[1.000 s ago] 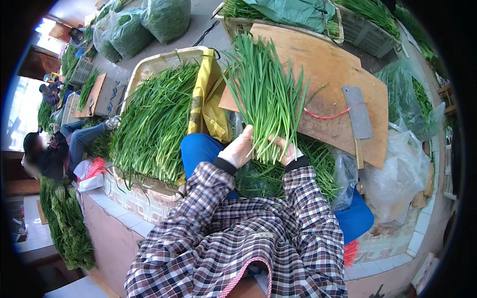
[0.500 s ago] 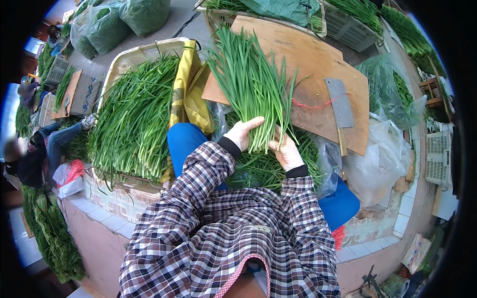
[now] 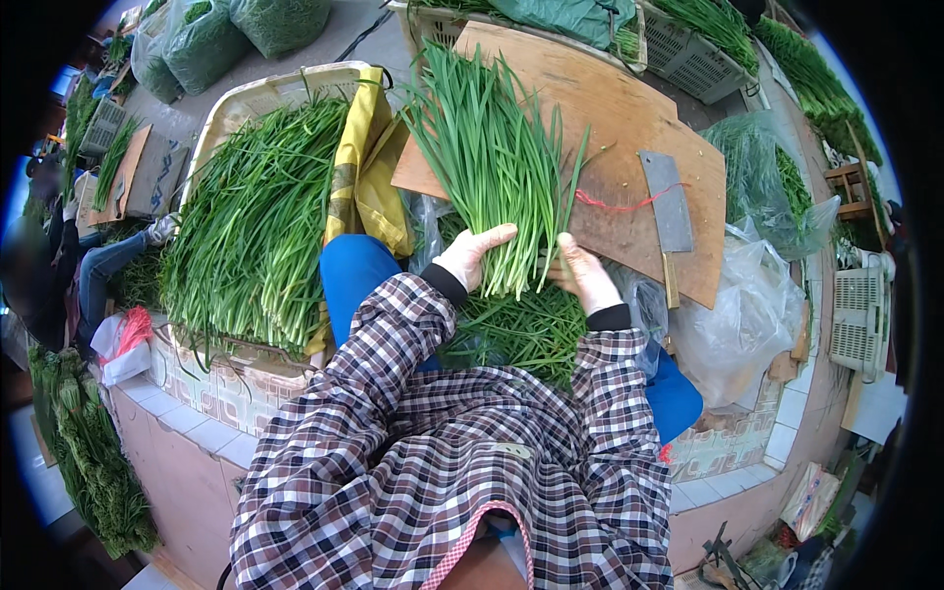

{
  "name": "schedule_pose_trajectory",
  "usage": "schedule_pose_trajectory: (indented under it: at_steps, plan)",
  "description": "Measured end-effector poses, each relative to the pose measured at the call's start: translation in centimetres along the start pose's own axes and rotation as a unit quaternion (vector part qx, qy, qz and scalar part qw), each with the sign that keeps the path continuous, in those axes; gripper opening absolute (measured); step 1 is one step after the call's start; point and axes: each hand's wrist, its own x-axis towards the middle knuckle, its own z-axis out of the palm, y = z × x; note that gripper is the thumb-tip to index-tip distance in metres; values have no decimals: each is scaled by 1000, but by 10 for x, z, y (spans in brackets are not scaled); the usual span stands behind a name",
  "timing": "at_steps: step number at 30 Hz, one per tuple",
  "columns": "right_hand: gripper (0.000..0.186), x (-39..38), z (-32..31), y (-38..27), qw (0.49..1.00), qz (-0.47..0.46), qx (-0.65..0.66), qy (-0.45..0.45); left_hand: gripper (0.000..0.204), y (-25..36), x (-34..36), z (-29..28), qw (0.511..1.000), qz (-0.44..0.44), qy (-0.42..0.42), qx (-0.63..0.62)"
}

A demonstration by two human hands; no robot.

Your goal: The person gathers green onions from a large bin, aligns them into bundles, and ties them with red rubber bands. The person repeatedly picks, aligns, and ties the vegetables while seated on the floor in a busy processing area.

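A large bunch of garlic chives (image 3: 492, 147) fans out over the wooden board, leaf tips away from me and pale stem ends toward me. My left hand (image 3: 466, 260) grips it from the left near the stem ends, thumb across the top. At the bunch's right side, my right hand (image 3: 590, 275) is closed with its thumb against a few separate stalks; its other fingers are partly hidden. Below both hands, a heap of loose green leaves (image 3: 526, 334) lies between my knees. A cleaver (image 3: 667, 202) rests on the board to the right, beside a red string (image 3: 629, 204).
A white crate (image 3: 221, 128) full of chives stands left, a yellow cloth (image 3: 379, 187) over its side. The wooden board (image 3: 610, 118) lies ahead. Clear plastic bags (image 3: 742, 320) crowd the right. Another person (image 3: 49, 275) sits far left. More crates (image 3: 693, 64) stand behind the board.
My right hand has shifted slightly right, away from the stem ends, its thumb now raised beside the outer stalks. My left hand keeps its grip. The whole view has shifted a little.
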Motion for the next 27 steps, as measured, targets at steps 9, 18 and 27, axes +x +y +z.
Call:
schedule_pose_trajectory:
  at_steps: [9,18,27]
  plan:
    - [64,5,88,3,851,-217,-414,238,42,-8,13,-8,983,67,-146,83]
    - [53,-28,102,-5,786,-356,-466,196,31,-22,15,-14,984,5,-126,-125]
    - [72,-24,48,72,942,-140,299,65,28,-20,17,-20,989,-24,-41,-138]
